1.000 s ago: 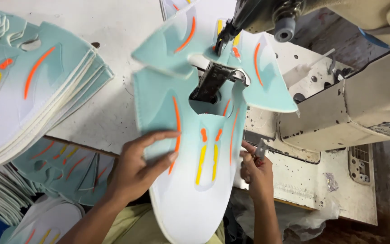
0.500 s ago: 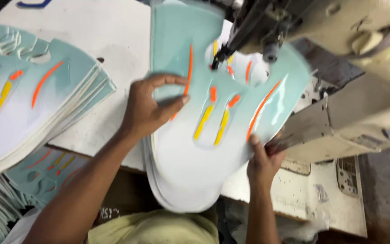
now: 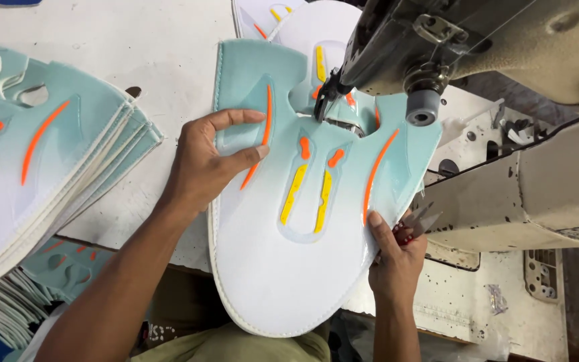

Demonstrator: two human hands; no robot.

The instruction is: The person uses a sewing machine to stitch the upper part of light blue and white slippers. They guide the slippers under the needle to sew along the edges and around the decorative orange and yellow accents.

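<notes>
A flat shoe upper (image 3: 283, 261), pale teal fading to white with orange and yellow stripes, lies under the needle of a sewing machine (image 3: 477, 47). My left hand (image 3: 206, 161) presses flat on its left wing, fingers spread. My right hand (image 3: 397, 258) pinches the upper's right edge with the thumb on top, and small metal snips (image 3: 420, 220) poke out of that same hand. The needle area sits over the upper's centre notch, partly hidden by the machine head.
A tall stack of identical teal uppers (image 3: 41, 161) lies at the left on the white table (image 3: 149, 47). More uppers (image 3: 55, 268) sit on a lower shelf at bottom left. Finished pieces (image 3: 283, 20) lie behind the machine. The machine base (image 3: 537, 194) fills the right.
The upper has been turned and laid flat under the needle. My left hand slid onto its left wing and my right hand shifted along the right edge.
</notes>
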